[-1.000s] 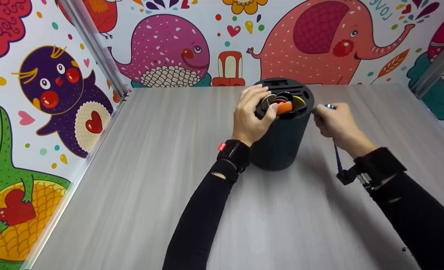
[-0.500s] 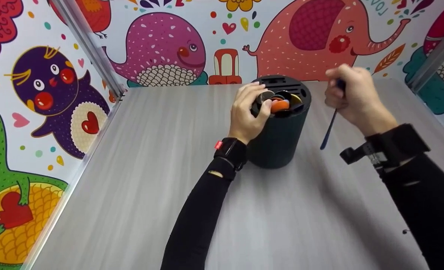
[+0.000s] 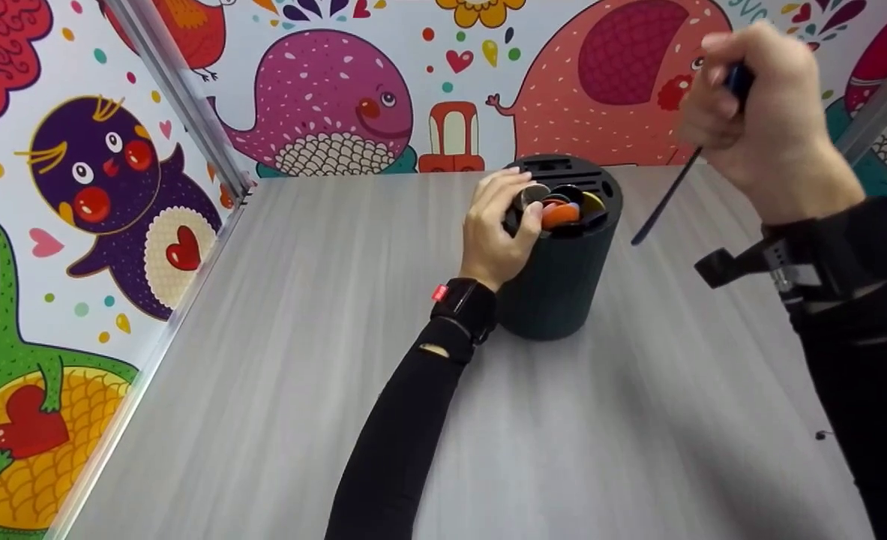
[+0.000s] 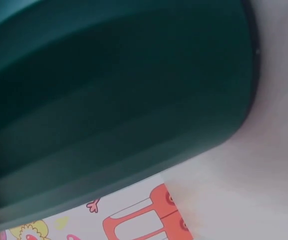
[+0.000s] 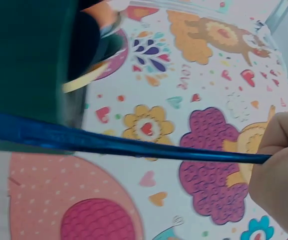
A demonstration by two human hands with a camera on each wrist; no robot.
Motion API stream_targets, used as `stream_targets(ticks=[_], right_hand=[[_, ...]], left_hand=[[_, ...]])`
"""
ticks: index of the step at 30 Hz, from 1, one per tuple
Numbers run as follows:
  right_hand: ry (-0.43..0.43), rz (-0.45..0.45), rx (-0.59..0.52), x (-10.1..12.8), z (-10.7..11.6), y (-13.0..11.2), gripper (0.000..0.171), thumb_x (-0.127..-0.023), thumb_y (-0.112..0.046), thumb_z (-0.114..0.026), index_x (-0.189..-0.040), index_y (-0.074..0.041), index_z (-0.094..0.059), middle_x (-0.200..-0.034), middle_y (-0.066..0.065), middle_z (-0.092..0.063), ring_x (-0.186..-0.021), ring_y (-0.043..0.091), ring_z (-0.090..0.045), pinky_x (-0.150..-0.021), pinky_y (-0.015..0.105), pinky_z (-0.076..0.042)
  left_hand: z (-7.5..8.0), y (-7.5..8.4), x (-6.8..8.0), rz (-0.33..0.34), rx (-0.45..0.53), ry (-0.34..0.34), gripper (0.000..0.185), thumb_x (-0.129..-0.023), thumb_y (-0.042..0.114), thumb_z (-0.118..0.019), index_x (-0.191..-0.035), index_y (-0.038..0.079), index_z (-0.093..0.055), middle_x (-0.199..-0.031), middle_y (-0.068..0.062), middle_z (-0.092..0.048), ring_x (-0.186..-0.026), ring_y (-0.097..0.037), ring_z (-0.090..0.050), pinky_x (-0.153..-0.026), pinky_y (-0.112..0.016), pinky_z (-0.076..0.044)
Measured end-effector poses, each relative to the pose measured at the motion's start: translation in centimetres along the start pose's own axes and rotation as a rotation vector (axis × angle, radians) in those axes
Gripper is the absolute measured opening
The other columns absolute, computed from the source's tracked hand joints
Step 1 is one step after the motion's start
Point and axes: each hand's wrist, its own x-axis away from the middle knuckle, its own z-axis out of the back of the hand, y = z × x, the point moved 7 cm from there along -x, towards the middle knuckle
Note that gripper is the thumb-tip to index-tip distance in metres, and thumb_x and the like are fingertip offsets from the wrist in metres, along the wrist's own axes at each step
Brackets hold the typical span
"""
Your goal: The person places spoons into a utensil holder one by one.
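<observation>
While your right hand (image 3: 762, 112) is raised above the far right part of the table, its fingers are curled round the handle end of a slim blue utensil (image 3: 664, 202), which slants down and to the left from your fist with its lower tip hanging in the air just right of the holder, not touching it. From your right wrist the same blue utensil (image 5: 109, 142) runs as a glossy blue bar across the view, pinched at its right end by your fingers (image 5: 283, 165); whether its hidden end is a blade or a spoon bowl you cannot tell. Just left of that tip stands the dark green cylindrical holder (image 3: 559, 277), upright on the table toward the far edge, its slotted top showing an orange piece (image 3: 561, 215), a yellow piece (image 3: 595, 201) and a silvery round piece (image 3: 534, 195) sticking out of the openings. Your left hand (image 3: 497, 229) rests against the holder's upper left rim, its fingers curled over the edge and the thumb pressed near the silvery piece, gripping the rim. Your left wrist sees only the holder's dark green wall (image 4: 119, 100), blurred and close. Under it all lies the grey wood-grain table (image 3: 301, 375), closed in by walls papered with cartoon animals (image 3: 338, 105), with metal rails at the corners.
</observation>
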Motion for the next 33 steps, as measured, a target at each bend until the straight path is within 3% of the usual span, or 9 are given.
stream_targets(ticks=[5,10,13,16,20,24,33], right_hand=[[0.000,0.043,-0.014,-1.3,-1.3,-1.6,0.038,-0.098,-0.008,-0.049,-0.060,-0.006,-0.044,-0.053,0.000,-0.026,-0.039,0.010,-0.019,-0.042,0.025,-0.006],[0.022,0.070,-0.069,-2.4,-1.5,-2.3,0.050,-0.107,-0.019,-0.042,-0.060,-0.004,-0.040,-0.055,0.001,-0.025,-0.040,0.011,-0.019,-0.043,0.024,-0.006],[0.030,0.057,-0.141,-2.9,-1.9,-2.2,0.056,-0.111,-0.024,-0.034,-0.060,-0.002,-0.040,-0.055,0.002,-0.025,-0.041,0.012,-0.019,-0.043,0.024,-0.007],[0.054,0.030,-0.223,-3.1,-2.1,-1.6,0.053,-0.109,-0.019,-0.033,-0.060,-0.001,-0.041,-0.054,0.003,-0.025,-0.040,0.011,-0.018,-0.043,0.024,-0.006],[0.066,0.097,-0.148,-2.8,-2.3,-0.8,0.042,-0.101,-0.010,-0.044,-0.059,-0.005,-0.041,-0.053,0.002,-0.028,-0.040,0.011,-0.019,-0.043,0.024,-0.008],[0.042,0.185,-0.071,-2.5,-2.1,0.1,0.035,-0.093,-0.013,-0.052,-0.060,-0.007,-0.042,-0.052,0.000,-0.031,-0.040,0.011,-0.020,-0.041,0.024,-0.011],[0.078,0.153,-0.085,-2.2,-1.4,3.8,0.035,-0.090,-0.009,-0.053,-0.056,-0.007,-0.046,-0.047,-0.001,-0.034,-0.039,0.011,-0.016,-0.039,0.025,-0.009]], left_hand=[[0.0,0.0,0.0,0.003,-0.003,-0.006,0.036,-0.091,0.027,-0.056,-0.107,0.002,-0.075,-0.117,-0.011,-0.072,-0.122,-0.023,-0.058,-0.112,-0.030,-0.038],[-0.1,-0.1,0.0,0.016,-0.006,-0.013,0.036,-0.091,0.027,-0.056,-0.108,0.002,-0.075,-0.118,-0.011,-0.071,-0.123,-0.023,-0.058,-0.112,-0.029,-0.038],[0.0,0.0,-0.1,0.016,-0.010,-0.013,0.036,-0.091,0.028,-0.056,-0.108,0.002,-0.075,-0.118,-0.011,-0.071,-0.123,-0.023,-0.058,-0.112,-0.029,-0.038],[0.0,0.0,-0.1,0.010,-0.015,-0.010,0.036,-0.091,0.027,-0.056,-0.108,0.002,-0.075,-0.118,-0.011,-0.072,-0.122,-0.023,-0.058,-0.112,-0.029,-0.038],[0.0,0.1,0.0,0.002,-0.018,-0.005,0.035,-0.090,0.027,-0.056,-0.107,0.002,-0.075,-0.117,-0.011,-0.072,-0.123,-0.023,-0.058,-0.112,-0.029,-0.038],[0.0,0.1,0.0,-0.001,-0.017,-0.002,0.035,-0.090,0.027,-0.056,-0.106,0.002,-0.075,-0.117,-0.011,-0.072,-0.122,-0.024,-0.058,-0.112,-0.029,-0.038],[0.0,0.2,0.0,-0.005,-0.021,0.004,0.036,-0.090,0.028,-0.057,-0.107,0.001,-0.075,-0.117,-0.013,-0.072,-0.122,-0.026,-0.058,-0.112,-0.030,-0.039]])
